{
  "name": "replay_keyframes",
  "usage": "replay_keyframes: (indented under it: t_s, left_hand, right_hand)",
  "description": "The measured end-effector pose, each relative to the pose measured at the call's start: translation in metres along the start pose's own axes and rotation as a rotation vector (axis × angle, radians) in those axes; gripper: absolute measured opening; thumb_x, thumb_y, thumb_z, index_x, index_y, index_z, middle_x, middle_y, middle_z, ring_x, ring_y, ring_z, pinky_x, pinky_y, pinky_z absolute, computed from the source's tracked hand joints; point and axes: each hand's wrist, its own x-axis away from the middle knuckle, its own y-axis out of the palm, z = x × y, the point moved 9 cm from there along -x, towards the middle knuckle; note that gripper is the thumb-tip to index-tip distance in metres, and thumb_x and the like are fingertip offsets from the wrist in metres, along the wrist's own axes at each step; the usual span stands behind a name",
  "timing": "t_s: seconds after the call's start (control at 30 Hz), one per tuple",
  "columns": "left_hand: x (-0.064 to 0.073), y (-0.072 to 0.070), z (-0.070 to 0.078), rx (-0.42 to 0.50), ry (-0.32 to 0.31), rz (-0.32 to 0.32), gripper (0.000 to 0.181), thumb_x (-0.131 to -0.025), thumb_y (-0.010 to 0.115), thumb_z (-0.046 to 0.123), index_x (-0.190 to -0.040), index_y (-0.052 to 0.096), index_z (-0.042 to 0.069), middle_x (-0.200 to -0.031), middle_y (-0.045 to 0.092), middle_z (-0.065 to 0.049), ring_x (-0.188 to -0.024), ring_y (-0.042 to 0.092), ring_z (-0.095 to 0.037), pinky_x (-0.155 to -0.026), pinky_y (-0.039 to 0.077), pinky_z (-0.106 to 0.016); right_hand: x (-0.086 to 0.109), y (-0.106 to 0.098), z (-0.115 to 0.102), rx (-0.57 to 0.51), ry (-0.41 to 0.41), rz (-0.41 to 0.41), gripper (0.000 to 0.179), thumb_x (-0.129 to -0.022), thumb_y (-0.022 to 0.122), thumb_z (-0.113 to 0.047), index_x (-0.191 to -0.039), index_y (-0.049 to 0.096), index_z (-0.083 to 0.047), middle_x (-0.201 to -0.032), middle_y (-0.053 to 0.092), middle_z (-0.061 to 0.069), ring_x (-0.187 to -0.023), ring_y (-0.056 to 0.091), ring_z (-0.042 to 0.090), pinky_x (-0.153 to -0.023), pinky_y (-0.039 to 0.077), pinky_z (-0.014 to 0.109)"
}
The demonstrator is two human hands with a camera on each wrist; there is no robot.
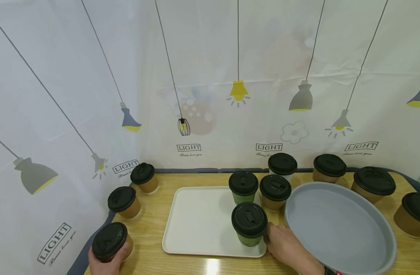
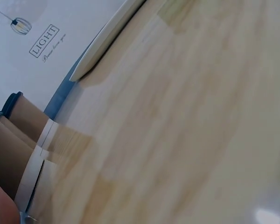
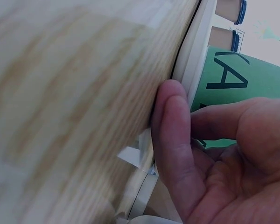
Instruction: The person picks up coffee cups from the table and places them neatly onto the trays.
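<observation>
At the lower left of the head view, my left hand (image 1: pixel 108 263) grips a brown paper coffee cup (image 1: pixel 110 240) with a black lid, upright on the table. My right hand (image 1: pixel 287 244) is at the right edge of a cream rectangular tray (image 1: pixel 196 221), its thumb and fingers pinching the rim. Right beside that hand, a green coffee cup (image 1: pixel 249 225) with a black lid stands on the tray; its green side (image 3: pixel 252 74) also shows in the right wrist view. Behind it, a second green cup (image 1: pixel 243 187) stands at the tray's right side.
Two more brown cups (image 1: pixel 124 202) line the left side. A round grey tray (image 1: pixel 340 225) lies to the right, with several lidded cups (image 1: pixel 373 185) around its far edge. A printed curtain (image 1: pixel 217 114) hangs behind the wooden table (image 1: pixel 151 236).
</observation>
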Motion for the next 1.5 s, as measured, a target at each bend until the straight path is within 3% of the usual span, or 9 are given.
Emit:
replay_keyframes:
  t_s: [0.33, 0.4, 0.5, 0.6, 0.77, 1.03, 1.23, 1.4, 1.5]
  left_hand:
    - [0.009, -0.003, 0.013, 0.052, 0.027, 0.059, 0.111, -0.082, 0.087, 0.02, -0.163, 0.014, 0.002, -0.16, 0.031, -0.029, -0.142, 0.033, -0.049, -0.124, 0.018, -0.055]
    - [0.014, 0.0, 0.02, 0.089, 0.029, 0.06, 0.109, -0.081, 0.088, 0.017, -0.163, 0.017, 0.004, -0.158, 0.036, -0.023, -0.138, 0.04, -0.039, -0.122, 0.028, -0.041]
    - [0.023, 0.008, 0.033, 0.173, 0.053, 0.021, 0.103, -0.081, 0.088, 0.013, -0.161, 0.023, 0.007, -0.145, 0.047, -0.006, -0.122, 0.051, -0.016, -0.103, 0.041, -0.017]
    - [0.034, 0.023, 0.05, 0.287, 0.108, -0.047, 0.09, -0.081, 0.087, 0.004, -0.154, 0.035, 0.012, -0.128, 0.052, 0.012, -0.107, 0.053, 0.002, -0.083, 0.043, -0.006]
    - [0.053, 0.055, 0.073, 0.407, 0.201, -0.176, 0.075, -0.081, 0.08, -0.01, -0.143, 0.045, 0.015, -0.123, 0.058, 0.014, -0.11, 0.057, 0.001, -0.09, 0.045, -0.009]
    - [0.078, 0.118, 0.102, 0.321, 0.257, -0.424, 0.078, -0.082, 0.081, -0.006, -0.148, 0.04, 0.007, -0.132, 0.057, 0.007, -0.117, 0.058, -0.004, -0.096, 0.048, -0.015]
    - [0.09, 0.16, 0.123, 0.32, 0.322, -0.587, 0.079, -0.082, 0.08, -0.005, -0.149, 0.039, 0.002, -0.139, 0.055, -0.005, -0.12, 0.058, -0.008, -0.097, 0.05, -0.021]
    - [0.094, 0.188, 0.144, 0.385, 0.399, -0.687, 0.081, -0.08, 0.081, -0.007, -0.15, 0.041, 0.003, -0.141, 0.055, -0.007, -0.126, 0.057, -0.014, -0.101, 0.049, -0.025]
    - [0.097, 0.202, 0.153, 0.379, 0.437, -0.717, 0.081, -0.079, 0.083, -0.005, -0.149, 0.043, 0.004, -0.142, 0.056, -0.009, -0.127, 0.056, -0.016, -0.104, 0.047, -0.025]
  right_hand:
    - [-0.001, 0.003, 0.002, -0.027, 0.003, -0.011, 0.016, -0.101, 0.062, -0.008, -0.086, 0.06, -0.011, -0.058, 0.052, -0.003, -0.054, 0.052, 0.016, -0.057, 0.049, 0.037]
    - [0.0, 0.003, 0.002, -0.03, 0.005, -0.016, 0.016, -0.101, 0.062, -0.008, -0.085, 0.059, -0.011, -0.058, 0.052, -0.003, -0.054, 0.052, 0.015, -0.057, 0.049, 0.037]
    - [0.001, 0.003, 0.003, -0.028, 0.008, -0.017, 0.017, -0.101, 0.062, -0.008, -0.085, 0.059, -0.011, -0.056, 0.052, -0.004, -0.054, 0.052, 0.015, -0.058, 0.05, 0.037]
    - [0.002, 0.003, 0.003, -0.022, 0.01, -0.01, 0.017, -0.1, 0.063, -0.007, -0.084, 0.059, -0.011, -0.055, 0.052, -0.004, -0.054, 0.052, 0.015, -0.06, 0.051, 0.038]
    - [0.002, 0.004, 0.003, -0.029, 0.014, -0.012, 0.017, -0.1, 0.062, -0.007, -0.084, 0.059, -0.01, -0.056, 0.052, -0.004, -0.052, 0.052, 0.014, -0.058, 0.05, 0.037]
    - [0.003, 0.004, 0.004, -0.036, 0.028, -0.026, 0.016, -0.102, 0.061, -0.009, -0.086, 0.06, -0.009, -0.056, 0.053, -0.003, -0.051, 0.053, 0.013, -0.056, 0.049, 0.036]
    - [0.003, 0.002, 0.003, -0.036, 0.024, -0.023, 0.018, -0.102, 0.06, -0.008, -0.084, 0.059, -0.01, -0.053, 0.051, -0.003, -0.051, 0.051, 0.014, -0.055, 0.048, 0.035]
    - [0.001, -0.001, 0.002, -0.044, 0.023, -0.015, 0.017, -0.1, 0.06, -0.005, -0.083, 0.058, -0.01, -0.053, 0.051, -0.003, -0.051, 0.051, 0.014, -0.053, 0.045, 0.033]
    - [0.001, -0.001, 0.002, -0.042, 0.022, -0.008, 0.016, -0.098, 0.061, -0.003, -0.084, 0.058, -0.009, -0.055, 0.052, -0.002, -0.052, 0.051, 0.014, -0.053, 0.046, 0.033]
